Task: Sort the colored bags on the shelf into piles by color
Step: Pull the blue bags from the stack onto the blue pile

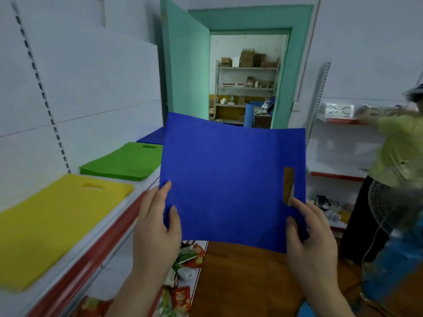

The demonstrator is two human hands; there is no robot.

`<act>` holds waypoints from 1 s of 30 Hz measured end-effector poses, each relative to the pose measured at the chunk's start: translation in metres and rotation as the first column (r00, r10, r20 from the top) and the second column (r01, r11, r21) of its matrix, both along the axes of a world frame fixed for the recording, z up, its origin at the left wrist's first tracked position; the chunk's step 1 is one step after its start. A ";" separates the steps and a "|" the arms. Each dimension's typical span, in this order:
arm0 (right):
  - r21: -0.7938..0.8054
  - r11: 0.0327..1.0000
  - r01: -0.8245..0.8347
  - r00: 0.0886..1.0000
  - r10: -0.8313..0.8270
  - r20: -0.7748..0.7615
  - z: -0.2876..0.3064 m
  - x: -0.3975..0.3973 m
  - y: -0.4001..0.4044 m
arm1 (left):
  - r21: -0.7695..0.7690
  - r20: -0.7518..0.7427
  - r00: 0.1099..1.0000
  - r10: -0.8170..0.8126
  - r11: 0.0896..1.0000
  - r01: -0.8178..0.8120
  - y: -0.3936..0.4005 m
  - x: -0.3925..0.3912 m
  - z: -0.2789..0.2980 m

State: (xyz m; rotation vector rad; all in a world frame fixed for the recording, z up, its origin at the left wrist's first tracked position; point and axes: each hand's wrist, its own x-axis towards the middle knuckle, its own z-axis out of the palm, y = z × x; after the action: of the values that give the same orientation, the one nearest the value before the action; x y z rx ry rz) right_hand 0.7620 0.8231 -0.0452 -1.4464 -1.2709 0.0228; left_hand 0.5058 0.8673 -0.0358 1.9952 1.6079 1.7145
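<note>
We hold a blue bag (231, 179) up in front of us with both hands, flat and facing us, its cut-out handle slot near the right edge. Our left hand (158, 223) pinches the lower left corner, thumb on the front face, index finger lying along the left edge, the other fingers hidden behind the fabric. Our right hand (309, 243) pinches the lower right corner just below the slot, thumb on the front, index finger reaching up toward the slot. Neither hand is spread wide; both are closed on the bag. The bag hangs in the air, apart from the shelf (128, 202) at our left. On that shelf lie a yellow pile (52, 220) nearest us, a green pile (123, 161) next, and a blue pile (152, 138) farthest, partly hidden behind the held bag. Snack packets (183, 271) sit on a lower level beneath our hands.
</note>
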 end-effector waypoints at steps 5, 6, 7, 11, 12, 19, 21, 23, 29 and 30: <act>0.003 0.999 0.035 0.999 -0.035 0.000 -0.004 0.043 0.070 | -0.014 -0.012 1.000 -0.029 0.999 0.029 0.081 0.044 -0.009; 0.007 0.999 0.036 0.999 -0.036 -0.001 -0.006 0.053 0.087 | -0.019 -0.010 1.000 -0.028 0.999 0.028 0.100 0.055 -0.011; 0.006 0.999 0.035 0.999 -0.035 -0.003 -0.006 0.063 0.106 | -0.022 -0.007 1.000 -0.029 0.999 0.029 0.119 0.067 -0.012; 0.001 1.000 0.032 0.999 -0.032 0.011 -0.005 0.105 0.178 | -0.027 -0.006 1.000 -0.013 1.000 0.013 0.188 0.110 -0.010; 0.010 1.000 0.020 1.000 -0.020 0.024 -0.003 0.114 0.196 | -0.016 -0.011 1.000 -0.003 1.000 0.003 0.203 0.118 -0.008; 0.018 0.997 -0.073 0.997 0.073 0.038 0.006 0.146 0.320 | 0.003 -0.032 0.992 0.119 0.993 -0.119 0.305 0.139 -0.002; 0.023 0.994 -0.106 0.994 0.105 0.034 0.006 0.146 0.359 | 0.034 -0.038 0.989 0.140 0.990 -0.139 0.333 0.138 -0.004; 0.035 0.990 -0.139 0.990 0.138 0.030 0.004 0.143 0.400 | 0.050 -0.022 0.987 0.160 0.986 -0.158 0.365 0.135 -0.007; 0.047 0.971 -0.235 0.971 0.233 0.057 0.008 0.126 0.516 | 0.054 0.037 0.965 0.261 0.964 -0.262 0.463 0.120 -0.009; 0.049 0.968 -0.248 0.967 0.245 0.067 0.011 0.123 0.535 | 0.055 0.038 0.961 0.275 0.959 -0.277 0.478 0.117 -0.008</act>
State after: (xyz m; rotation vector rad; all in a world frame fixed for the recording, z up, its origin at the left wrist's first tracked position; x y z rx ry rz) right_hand 0.8848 1.3582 -0.0347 -1.2414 -1.4840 0.1095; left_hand 0.6233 1.3450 -0.0437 1.8293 1.9251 1.8937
